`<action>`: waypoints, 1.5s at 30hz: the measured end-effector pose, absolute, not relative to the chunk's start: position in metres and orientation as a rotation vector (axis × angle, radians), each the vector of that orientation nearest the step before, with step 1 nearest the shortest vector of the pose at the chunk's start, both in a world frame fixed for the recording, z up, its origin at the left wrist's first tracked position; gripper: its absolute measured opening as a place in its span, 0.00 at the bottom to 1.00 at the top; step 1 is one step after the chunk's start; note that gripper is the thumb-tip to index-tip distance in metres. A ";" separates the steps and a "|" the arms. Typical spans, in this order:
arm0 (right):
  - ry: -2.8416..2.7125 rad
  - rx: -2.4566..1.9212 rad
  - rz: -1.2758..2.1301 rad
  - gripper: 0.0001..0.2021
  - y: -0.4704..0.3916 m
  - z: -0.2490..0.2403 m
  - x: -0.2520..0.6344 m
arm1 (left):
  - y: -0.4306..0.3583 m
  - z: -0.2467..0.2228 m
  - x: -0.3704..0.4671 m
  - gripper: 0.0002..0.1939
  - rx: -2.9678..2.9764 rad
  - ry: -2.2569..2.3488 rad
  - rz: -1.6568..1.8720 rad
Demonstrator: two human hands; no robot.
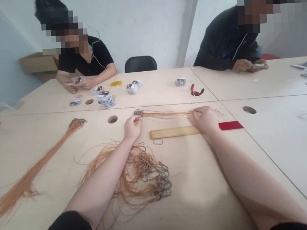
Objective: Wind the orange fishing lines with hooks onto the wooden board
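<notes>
A bundle of orange fishing lines (166,113) is stretched left to right across the table, with dark fish hooks (137,112) clustered at its left end. My left hand (133,127) is closed in a pinch at the hooks' lower edge. Closed around the right end of the lines is my right hand (206,119), loose ends sticking out past it. Below that hand lies a flat wooden strip (173,132) with a red end piece (230,125). A tangled heap of hooked orange lines (146,167) spreads under and beside my left forearm.
Another bundle of hooked lines (47,148) lies at the left. Small stacked packs (105,98) and red-handled pliers (197,90) rest across the table. Two people sit opposite, handling small items. Round holes (112,119) pierce the tabletop. A small red-edged label (158,141) lies below the strip.
</notes>
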State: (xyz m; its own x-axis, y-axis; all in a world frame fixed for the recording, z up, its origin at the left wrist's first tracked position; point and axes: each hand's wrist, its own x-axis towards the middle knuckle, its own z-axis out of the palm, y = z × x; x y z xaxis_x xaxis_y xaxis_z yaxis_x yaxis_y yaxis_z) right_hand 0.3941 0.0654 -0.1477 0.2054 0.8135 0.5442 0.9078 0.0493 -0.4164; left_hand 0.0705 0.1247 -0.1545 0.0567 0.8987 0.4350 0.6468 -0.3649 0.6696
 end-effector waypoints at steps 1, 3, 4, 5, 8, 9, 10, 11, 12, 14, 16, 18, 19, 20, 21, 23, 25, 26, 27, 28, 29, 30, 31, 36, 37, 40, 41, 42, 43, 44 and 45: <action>-1.544 -1.835 -0.186 0.10 0.066 -0.150 0.406 | 0.125 -0.155 0.071 0.10 2.039 1.563 1.213; -1.423 -1.930 -0.194 0.11 0.067 -0.157 0.428 | 0.125 -0.156 0.071 0.10 2.034 1.571 1.226; -1.370 -1.968 -0.187 0.12 0.068 -0.160 0.436 | 0.125 -0.156 0.071 0.10 2.033 1.574 1.233; -1.318 -2.005 -0.175 0.12 0.069 -0.163 0.443 | 0.125 -0.156 0.071 0.11 2.033 1.575 1.239; -1.205 -2.108 -0.106 0.12 0.071 -0.167 0.451 | 0.126 -0.156 0.071 0.12 2.041 1.576 1.254; -1.191 -2.135 -0.081 0.12 0.072 -0.167 0.451 | 0.126 -0.156 0.071 0.12 2.043 1.581 1.258; -1.189 -2.154 -0.060 0.12 0.073 -0.166 0.451 | 0.126 -0.156 0.071 0.12 2.045 1.589 1.261; -1.191 -2.163 -0.047 0.12 0.074 -0.166 0.450 | 0.126 -0.156 0.071 0.12 2.045 1.601 1.263; -1.193 -2.167 -0.039 0.12 0.075 -0.165 0.449 | 0.126 -0.156 0.071 0.12 2.045 1.617 1.263; -1.195 -2.171 -0.018 0.12 0.075 -0.165 0.449 | 0.126 -0.155 0.071 0.12 2.046 1.648 1.250; -1.209 -2.179 0.004 0.12 0.076 -0.165 0.450 | 0.125 -0.154 0.072 0.11 2.052 1.676 1.231; -1.235 -2.197 0.015 0.12 0.076 -0.166 0.451 | 0.124 -0.153 0.072 0.11 2.063 1.695 1.214; -1.246 -2.206 0.015 0.12 0.077 -0.166 0.451 | 0.124 -0.153 0.073 0.10 2.070 1.705 1.206; -1.252 -2.213 0.013 0.12 0.077 -0.166 0.451 | 0.123 -0.152 0.073 0.10 2.075 1.719 1.201; -1.255 -2.216 0.011 0.12 0.077 -0.166 0.451 | 0.123 -0.152 0.073 0.10 2.080 1.734 1.194; -1.267 -2.209 0.023 0.12 0.078 -0.166 0.451 | 0.122 -0.151 0.074 0.12 2.089 1.770 1.189; -1.279 -2.200 0.041 0.12 0.078 -0.166 0.450 | 0.121 -0.150 0.074 0.15 2.108 1.800 1.175; -1.281 -2.200 0.050 0.13 0.078 -0.165 0.450 | 0.120 -0.150 0.074 0.16 2.123 1.814 1.157; -1.281 -2.202 0.056 0.13 0.078 -0.165 0.450 | 0.119 -0.149 0.075 0.15 2.138 1.832 1.130; -1.281 -2.205 0.060 0.13 0.077 -0.165 0.450 | 0.117 -0.148 0.076 0.13 2.149 1.858 1.093; -1.280 -2.208 0.059 0.13 0.077 -0.165 0.450 | 0.116 -0.148 0.077 0.10 2.159 1.888 1.048; -1.282 -2.207 0.057 0.13 0.077 -0.165 0.450 | 0.114 -0.147 0.078 0.08 2.167 1.921 1.001; -1.287 -2.204 0.052 0.13 0.077 -0.165 0.450 | 0.112 -0.146 0.079 0.06 2.175 1.951 0.956; -1.307 -2.182 0.044 0.12 0.078 -0.166 0.451 | 0.102 -0.140 0.084 0.08 2.226 1.993 0.805; -1.306 -2.180 0.048 0.12 0.078 -0.166 0.451 | 0.101 -0.139 0.085 0.09 2.233 1.988 0.784; -1.299 -2.183 0.050 0.12 0.078 -0.167 0.451 | 0.100 -0.138 0.085 0.15 2.247 1.980 0.742; -1.297 -2.187 0.045 0.12 0.078 -0.167 0.451 | 0.100 -0.138 0.085 0.16 2.250 1.983 0.730; -1.296 -2.190 0.042 0.12 0.078 -0.166 0.451 | 0.100 -0.139 0.085 0.17 2.253 1.989 0.716; -1.297 -2.190 0.044 0.12 0.078 -0.166 0.451 | 0.100 -0.139 0.085 0.19 2.255 1.999 0.700; -1.301 -2.189 0.050 0.12 0.077 -0.166 0.451 | 0.100 -0.140 0.085 0.20 2.256 2.010 0.683; -1.306 -2.186 0.062 0.11 0.077 -0.166 0.451 | 0.101 -0.140 0.085 0.21 2.257 2.022 0.666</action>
